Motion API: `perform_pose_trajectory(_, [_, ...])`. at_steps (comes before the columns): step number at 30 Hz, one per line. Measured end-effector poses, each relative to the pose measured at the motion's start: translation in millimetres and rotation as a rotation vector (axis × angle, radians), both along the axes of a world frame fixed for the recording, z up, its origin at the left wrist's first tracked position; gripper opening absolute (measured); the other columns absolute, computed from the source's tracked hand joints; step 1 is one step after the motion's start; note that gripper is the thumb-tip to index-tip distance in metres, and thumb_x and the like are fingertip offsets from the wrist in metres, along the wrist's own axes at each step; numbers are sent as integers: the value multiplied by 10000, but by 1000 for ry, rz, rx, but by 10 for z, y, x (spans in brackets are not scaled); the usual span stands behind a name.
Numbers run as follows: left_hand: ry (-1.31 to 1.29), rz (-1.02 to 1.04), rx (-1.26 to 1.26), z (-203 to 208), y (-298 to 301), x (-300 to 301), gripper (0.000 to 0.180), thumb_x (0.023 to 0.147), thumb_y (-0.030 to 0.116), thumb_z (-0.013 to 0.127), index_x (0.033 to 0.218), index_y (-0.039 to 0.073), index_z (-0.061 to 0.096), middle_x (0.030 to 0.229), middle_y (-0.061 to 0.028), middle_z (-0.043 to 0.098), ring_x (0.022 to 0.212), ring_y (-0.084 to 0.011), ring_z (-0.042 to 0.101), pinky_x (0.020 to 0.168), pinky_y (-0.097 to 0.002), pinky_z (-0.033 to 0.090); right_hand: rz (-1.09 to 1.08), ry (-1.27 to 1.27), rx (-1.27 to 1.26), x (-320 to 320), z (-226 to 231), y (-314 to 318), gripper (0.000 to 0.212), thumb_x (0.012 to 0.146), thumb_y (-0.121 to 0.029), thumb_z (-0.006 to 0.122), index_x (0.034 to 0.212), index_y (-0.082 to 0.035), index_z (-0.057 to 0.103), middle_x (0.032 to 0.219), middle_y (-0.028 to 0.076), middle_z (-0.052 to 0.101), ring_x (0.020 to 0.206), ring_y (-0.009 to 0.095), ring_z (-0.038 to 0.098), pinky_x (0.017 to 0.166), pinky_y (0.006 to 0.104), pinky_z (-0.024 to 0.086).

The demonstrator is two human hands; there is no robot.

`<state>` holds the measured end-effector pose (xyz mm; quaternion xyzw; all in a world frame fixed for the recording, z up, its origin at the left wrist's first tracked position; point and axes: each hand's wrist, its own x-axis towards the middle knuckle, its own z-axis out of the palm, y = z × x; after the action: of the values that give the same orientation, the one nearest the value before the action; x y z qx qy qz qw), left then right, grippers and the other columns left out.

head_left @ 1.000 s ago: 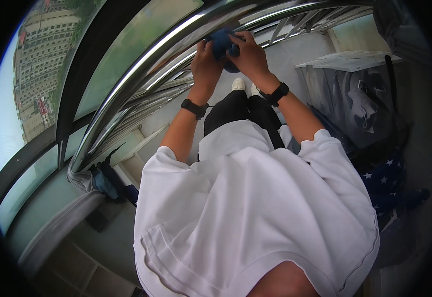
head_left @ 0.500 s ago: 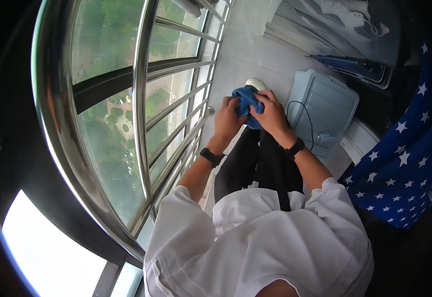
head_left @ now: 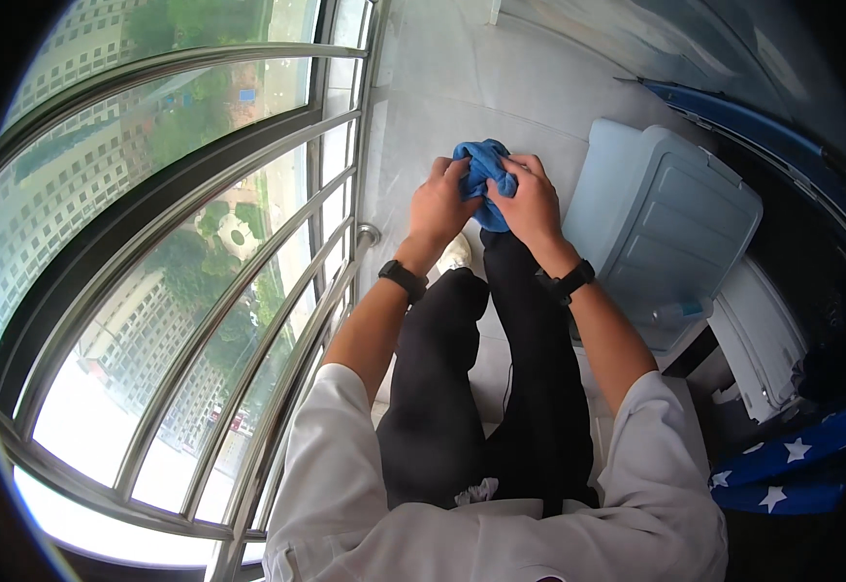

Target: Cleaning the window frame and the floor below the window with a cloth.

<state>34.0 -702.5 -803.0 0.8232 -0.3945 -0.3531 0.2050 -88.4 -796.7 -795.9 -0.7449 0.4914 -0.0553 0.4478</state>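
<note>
L hand [head_left: 439, 202] & R hand [head_left: 532, 202] both gripping blue cloth [head_left: 484, 175], curling round it from either side, neither one hanging free. Cloth sitting bunched btwn hands, upper ctr of frame (folds showing, v. wrinkled). Pale shoe [head_left: 457, 252] peeking out below cloth, bit to L. Metal railing [head_left: 190, 60] running down L side of frame. Lt-blue lidded box [head_left: 670, 223] sitting upper R; starry blue fabric [head_left: 792, 475] showing lower R.
</note>
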Motion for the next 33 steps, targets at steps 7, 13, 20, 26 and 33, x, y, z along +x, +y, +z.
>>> perform_pose_trajectory(7, [-34, -82, -27, -1160, -283, 104, 514, 699, 186, 767, 1166, 71, 585, 1063, -131, 589, 870, -337, 646, 735, -412, 545, 32, 95, 10, 58, -1166, -264, 333, 798, -257, 700, 1084, -89, 673, 1137, 54, 599, 948, 289, 642, 816, 389, 527])
perform_pose_trajectory(13, [-50, -97, -9, -2152, -443, 365, 550, 702, 180, 759, 1204, 82, 556, 1082, -139, 574, 886, -355, 640, 735, -441, 543, 96, 119, -66, 335, -2135, -454, 367, 824, -263, 697, 1126, -61, 644, 1177, 52, 584, 1013, 282, 620, 863, 373, 511])
perform_pose_trajectory(20, [-124, -251, 68, -2831, -633, 570, 535, 697, 232, 801, 1137, 108, 523, 1074, -147, 563, 873, -341, 647, 710, -424, 552, 134, 45, -189, 369, -3026, -401, 405, 842, -197, 695, 1212, -78, 581, 1259, 70, 524, 1007, 284, 614, 844, 379, 518])
perform_pose_trajectory(26, [-109, -209, 53, -3260, 18, 618, 530, 698, 266, 801, 1132, 131, 529, 1035, -135, 579, 871, -342, 646, 726, -421, 543, 259, 108, -167, 435, -3174, 49, 461, 810, -152, 713, 1237, -85, 552, 1270, 93, 494, 1015, 320, 607, 846, 394, 523])
perform_pose_trajectory(33, [48, -34, 193, -3258, 611, 693, 435, 728, 216, 743, 1067, 67, 513, 1026, -152, 629, 975, -359, 596, 783, -454, 493, 581, 92, -268, 711, -3202, 389, 630, 685, -18, 767, 1269, -132, 559, 1265, 80, 489, 1027, 320, 607, 836, 404, 533])
